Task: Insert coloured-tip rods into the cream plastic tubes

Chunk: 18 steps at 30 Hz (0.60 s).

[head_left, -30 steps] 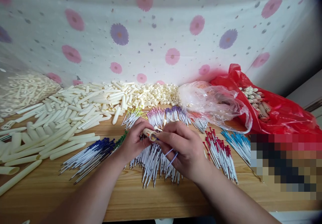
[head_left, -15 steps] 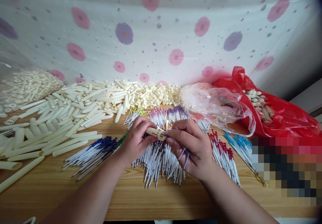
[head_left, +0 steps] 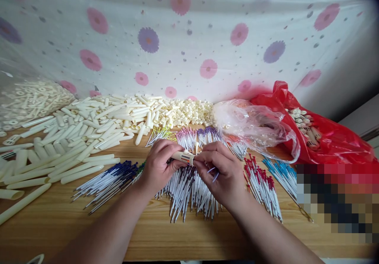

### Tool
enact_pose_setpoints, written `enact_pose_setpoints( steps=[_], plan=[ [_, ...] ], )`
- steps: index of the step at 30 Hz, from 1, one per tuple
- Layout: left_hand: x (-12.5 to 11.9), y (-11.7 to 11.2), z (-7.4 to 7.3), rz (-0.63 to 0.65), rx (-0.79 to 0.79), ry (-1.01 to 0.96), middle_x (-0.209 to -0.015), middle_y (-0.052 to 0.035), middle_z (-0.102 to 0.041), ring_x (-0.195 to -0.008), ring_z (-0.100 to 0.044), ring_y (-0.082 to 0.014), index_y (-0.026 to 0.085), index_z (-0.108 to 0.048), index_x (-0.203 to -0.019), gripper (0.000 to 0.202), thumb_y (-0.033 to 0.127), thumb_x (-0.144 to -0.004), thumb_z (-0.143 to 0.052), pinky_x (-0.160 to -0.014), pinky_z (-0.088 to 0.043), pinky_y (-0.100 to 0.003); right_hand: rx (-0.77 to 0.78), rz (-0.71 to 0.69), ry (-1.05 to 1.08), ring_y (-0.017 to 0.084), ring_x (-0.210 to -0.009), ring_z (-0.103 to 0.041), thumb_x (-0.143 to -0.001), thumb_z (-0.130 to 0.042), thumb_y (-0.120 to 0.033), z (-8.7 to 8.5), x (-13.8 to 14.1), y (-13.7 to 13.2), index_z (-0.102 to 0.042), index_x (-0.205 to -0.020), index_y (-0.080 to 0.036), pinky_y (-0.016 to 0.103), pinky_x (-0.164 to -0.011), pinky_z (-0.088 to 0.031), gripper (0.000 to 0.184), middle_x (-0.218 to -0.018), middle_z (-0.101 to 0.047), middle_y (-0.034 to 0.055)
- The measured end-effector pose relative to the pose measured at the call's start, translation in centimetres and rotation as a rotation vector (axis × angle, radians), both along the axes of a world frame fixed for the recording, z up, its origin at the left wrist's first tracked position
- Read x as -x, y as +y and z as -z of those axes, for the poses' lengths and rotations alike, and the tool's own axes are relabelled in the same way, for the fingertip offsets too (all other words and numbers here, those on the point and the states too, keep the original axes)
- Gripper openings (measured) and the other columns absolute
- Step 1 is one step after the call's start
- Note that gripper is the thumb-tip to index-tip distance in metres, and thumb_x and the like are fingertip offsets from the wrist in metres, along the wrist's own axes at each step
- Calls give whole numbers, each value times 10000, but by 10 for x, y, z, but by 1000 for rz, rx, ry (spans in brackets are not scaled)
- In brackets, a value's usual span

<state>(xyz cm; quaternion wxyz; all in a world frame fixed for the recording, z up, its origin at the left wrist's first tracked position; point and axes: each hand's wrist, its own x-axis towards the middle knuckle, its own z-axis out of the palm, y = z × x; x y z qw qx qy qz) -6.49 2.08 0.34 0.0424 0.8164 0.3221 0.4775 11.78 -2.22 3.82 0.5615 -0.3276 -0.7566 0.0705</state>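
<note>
My left hand (head_left: 161, 161) is closed around a cream multicolour pen barrel (head_left: 184, 157), held nearly level with its slotted end to the right. Dark and coloured bits show in the slots. My right hand (head_left: 220, 167) is closed at that end, its thumb and forefinger touching the rim; whatever sits between the fingertips is hidden. Thin lavender sticks (head_left: 215, 176) poke out from under its curled fingers. A small cream piece (head_left: 196, 147) stands upright just behind the barrel. Below both hands, white pen refills with dark purple ends (head_left: 185, 189) lie fanned on the wooden table (head_left: 148, 236).
More refills lie in colour groups: blue (head_left: 106, 181) to the left, red (head_left: 262, 181) and light blue (head_left: 280, 171) to the right. Cream pen tubes (head_left: 79, 137) heap up at left and back. A clear bag (head_left: 251, 121) and a red bag (head_left: 334, 133) stand back right.
My right fingertips have closed over the barrel's slotted end, which faced the camera more before. The lavender sticks show less in my right hand. My left hand keeps its hold.
</note>
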Motion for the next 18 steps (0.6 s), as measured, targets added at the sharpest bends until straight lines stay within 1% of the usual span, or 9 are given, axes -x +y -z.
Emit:
enact_pose_setpoints(
  steps=[3, 7, 10, 12, 14, 16, 18],
  plan=[
    [0, -1, -3, -74, -104, 16, -789, -64, -612, -765, -524, -207, 166, -632, -909, 351, 492, -846, -517, -695, -417, -335, 82, 7, 89, 105, -665, -554, -791, -601, -81, 3, 5, -1, -639, -761, -147, 217, -563, -443, 82, -748, -574, 33],
    [1, -3, -4, -187, -185, 47, -768, -68, -617, -755, -511, -213, 164, -648, -899, 310, 453, -838, -554, -686, -408, -332, 217, 29, 231, 108, -657, -539, -803, -592, -110, 7, 12, -2, -621, -705, -164, 234, -591, -430, 116, -702, -565, 11],
    [0, -4, -3, -249, -222, 72, -777, -71, -626, -755, -506, -216, 169, -654, -899, 264, 415, -827, -592, -696, -412, -335, 291, 15, 320, 108, -680, -527, -817, -586, -130, 12, 17, -2, -628, -719, -181, 246, -630, -424, 119, -718, -556, 0],
    [0, -4, -3, -283, -242, 86, -774, -72, -625, -755, -502, -220, 171, -656, -897, 237, 392, -824, -606, -697, -413, -338, 342, -19, 384, 112, -717, -521, -829, -586, -149, 16, 19, 0, -655, -753, -200, 257, -663, -420, 115, -756, -546, 0],
    [1, -4, -3, -304, -249, 88, -776, -74, -621, -755, -501, -221, 171, -654, -905, 224, 376, -826, -610, -693, -413, -339, 416, -108, 484, 108, -734, -508, -833, -595, -174, 21, 20, 1, -691, -805, -234, 258, -659, -412, 116, -822, -534, 4],
    [2, -4, -3, -311, -245, 77, -787, -74, -619, -759, -503, -222, 173, -651, -915, 217, 368, -832, -605, -693, -413, -342, 529, -257, 599, 89, -687, -481, -823, -619, -208, 25, 18, 3, -716, -850, -273, 242, -593, -388, 120, -880, -512, 3],
    [2, -3, -3, -299, -215, 55, -790, -70, -618, -762, -504, -220, 181, -645, -904, 213, 378, -837, -598, -694, -409, -342, 645, -399, 664, 60, -616, -443, -802, -649, -234, 26, 15, 5, -730, -862, -287, 223, -521, -344, 114, -910, -489, 1]
  ],
)
